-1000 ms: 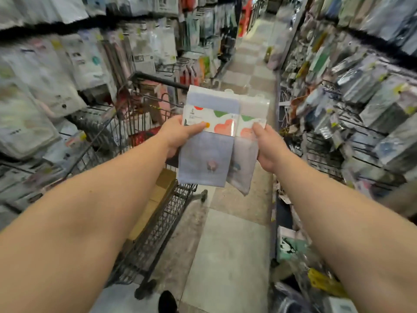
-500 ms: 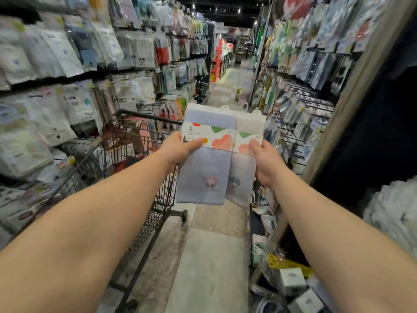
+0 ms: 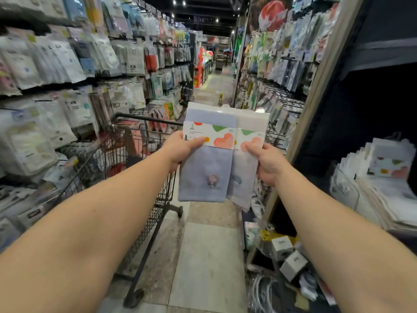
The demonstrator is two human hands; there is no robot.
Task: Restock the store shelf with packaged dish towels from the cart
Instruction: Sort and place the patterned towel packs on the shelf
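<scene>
Towels (image 3: 206, 172), flat soft plastic-wrapped rectangles, in both hands (image 3: 180, 150) (image 3: 268, 163).

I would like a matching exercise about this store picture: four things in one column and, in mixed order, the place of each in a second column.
Things:
1. blue towel pack
2. grey towel pack
3. shopping cart
4. stacked towel packs

Places:
A. on the dark shelf at the right
B. held by the left hand
C. in the aisle, left of the hands
D. held by the right hand

Pairs: 1-B, 2-D, 3-C, 4-A
</scene>
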